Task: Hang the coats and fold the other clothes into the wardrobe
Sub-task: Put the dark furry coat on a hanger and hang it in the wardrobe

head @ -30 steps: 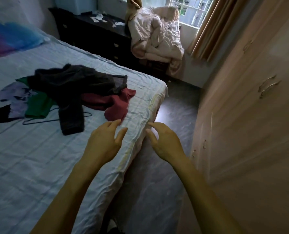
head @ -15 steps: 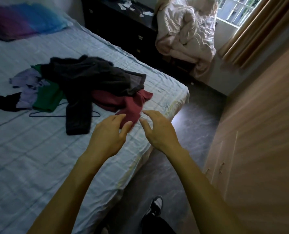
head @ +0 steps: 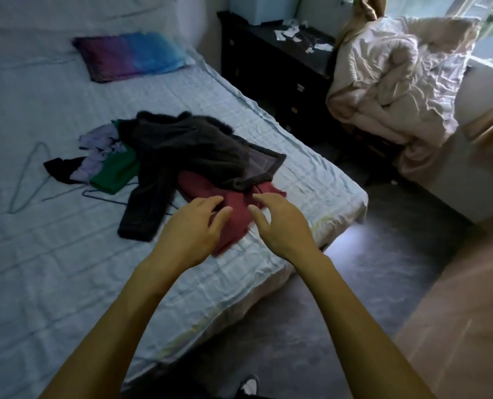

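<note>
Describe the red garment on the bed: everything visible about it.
The red garment is a dark red, soft-looking fabric piece, crumpled flat on the bed near its foot corner. Its far part is covered by the dark coat; what kind of garment it is cannot be told. The left hand and right hand hover open over its near edge; whether the fingers touch it is unclear.
</note>
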